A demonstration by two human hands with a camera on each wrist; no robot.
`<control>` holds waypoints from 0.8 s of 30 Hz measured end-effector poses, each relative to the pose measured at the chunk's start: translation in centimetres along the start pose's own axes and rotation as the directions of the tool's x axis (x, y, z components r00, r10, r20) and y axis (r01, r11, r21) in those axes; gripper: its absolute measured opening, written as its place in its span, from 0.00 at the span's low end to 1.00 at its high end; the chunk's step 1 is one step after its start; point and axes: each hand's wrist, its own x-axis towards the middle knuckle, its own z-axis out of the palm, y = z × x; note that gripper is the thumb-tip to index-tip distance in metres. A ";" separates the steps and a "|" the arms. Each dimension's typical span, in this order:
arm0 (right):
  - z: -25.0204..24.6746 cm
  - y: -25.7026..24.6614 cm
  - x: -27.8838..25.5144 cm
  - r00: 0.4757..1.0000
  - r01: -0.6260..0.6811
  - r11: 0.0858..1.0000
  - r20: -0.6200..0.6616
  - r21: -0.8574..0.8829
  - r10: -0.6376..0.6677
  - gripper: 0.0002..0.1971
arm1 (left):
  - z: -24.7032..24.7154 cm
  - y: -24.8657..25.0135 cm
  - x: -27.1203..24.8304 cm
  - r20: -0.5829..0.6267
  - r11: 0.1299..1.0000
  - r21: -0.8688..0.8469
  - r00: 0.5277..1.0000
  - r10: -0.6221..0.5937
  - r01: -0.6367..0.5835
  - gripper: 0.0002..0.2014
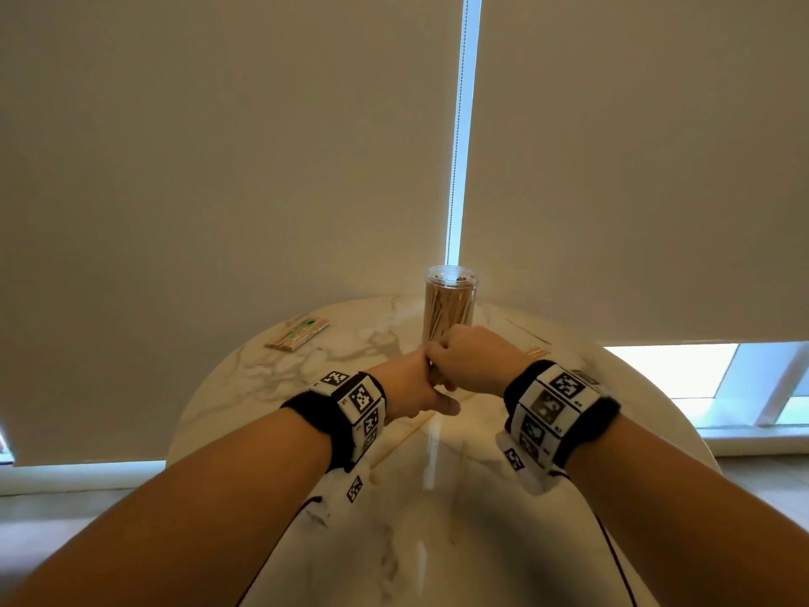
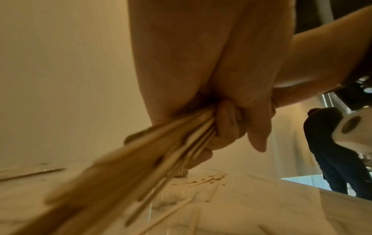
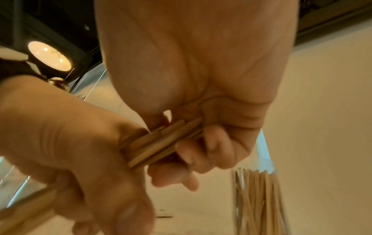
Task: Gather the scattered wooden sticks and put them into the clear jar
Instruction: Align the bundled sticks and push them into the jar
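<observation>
The clear jar (image 1: pixel 451 304) stands upright at the far side of the round marble table (image 1: pixel 481 497), open on top and packed with wooden sticks. Just in front of it my two hands meet. My left hand (image 1: pixel 409 387) grips a bundle of wooden sticks (image 2: pixel 153 151), fingers curled round it. My right hand (image 1: pixel 466 361) curls round the bundle's other end (image 3: pixel 165 139), close to the jar (image 3: pixel 257 198). In the head view the hands hide most of the bundle. Several loose sticks (image 2: pixel 203 179) lie on the table.
A flat packet of sticks (image 1: pixel 297 332) lies at the table's far left. More loose sticks (image 1: pixel 536 352) lie to the right of the jar. A drawn roller blind (image 1: pixel 219 168) hangs right behind the table. A person in dark clothes (image 2: pixel 332 151) stands off to the side.
</observation>
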 end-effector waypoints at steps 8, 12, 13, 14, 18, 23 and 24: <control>-0.4 0.2 0.5 0.972 0.129 0.980 -0.176 -0.152 -0.155 0.25 | -1.7 0.8 0.2 -0.028 0.928 -0.372 1.000 0.007 -0.017 0.51; 0.0 1.1 0.2 0.959 0.145 0.980 -0.223 -0.139 -0.174 0.24 | -2.5 1.8 -0.6 0.010 0.937 -0.326 0.990 0.140 -0.129 0.25; 0.0 1.3 0.1 0.959 0.136 0.985 -0.235 -0.105 -0.158 0.23 | -2.7 2.0 -1.0 0.030 0.946 -0.302 0.991 0.132 -0.117 0.23; -0.1 1.7 0.1 0.959 0.125 0.990 -0.247 -0.063 -0.137 0.23 | -2.9 1.8 -1.3 0.049 0.951 -0.295 0.992 0.116 -0.097 0.21; -0.9 4.0 -0.3 0.955 -0.002 0.999 -0.297 0.052 0.018 0.25 | -4.0 -0.9 -1.3 -0.118 0.992 -0.118 0.991 -0.067 0.053 0.37; -1.0 5.9 -0.4 0.911 -0.086 0.959 -0.368 0.269 0.185 0.25 | -4.1 -2.4 -0.6 -0.172 0.725 -0.660 0.900 -0.401 0.197 0.36; -0.7 5.5 -0.3 0.909 -0.077 0.947 -0.368 0.311 0.194 0.25 | -3.6 -1.6 -0.5 -0.126 0.618 -0.769 0.907 -0.402 0.166 0.35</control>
